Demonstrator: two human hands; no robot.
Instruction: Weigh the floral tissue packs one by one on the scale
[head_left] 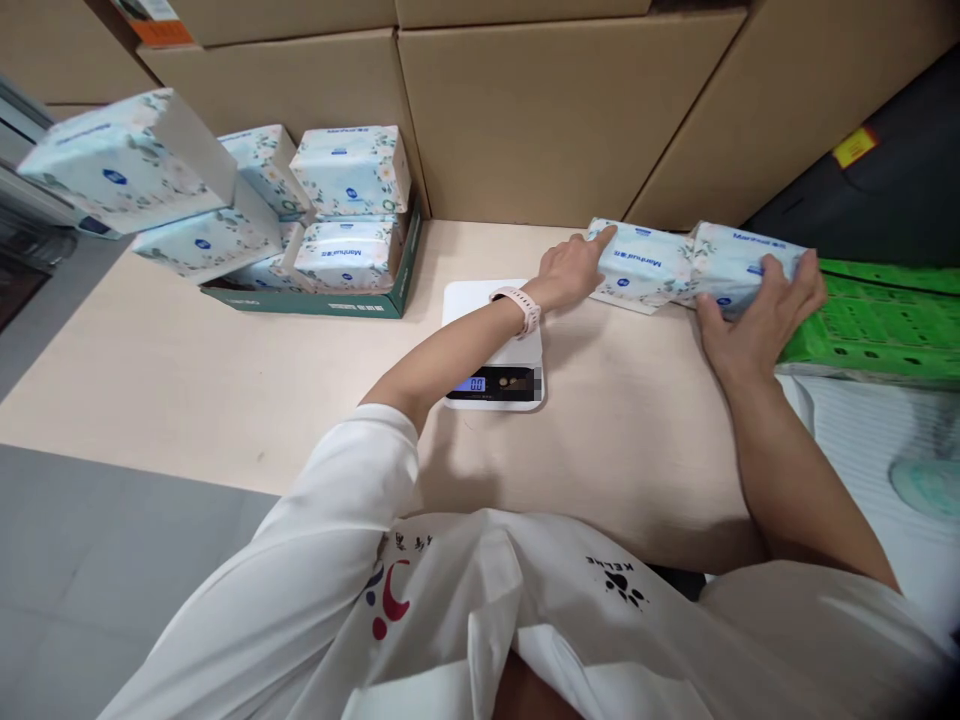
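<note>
Two soft tissue packs in pale blue floral wrap lie side by side at the far right of the table. My left hand [574, 268], with a pink watch on its wrist, reaches over a white scale [486, 300] and rests its fingers on the left pack [641, 265]. My right hand [757, 315] is closed round the near end of the right pack [739, 265]. The scale's lit display reads 0.0 and nothing lies on its plate.
Several more tissue packs [349, 170] are stacked in and above a green tray [315, 300] at the back left. Large cardboard boxes [555, 120] wall off the back. A green crate [885, 325] sits at the right; grey floor lies left of the table [187, 380].
</note>
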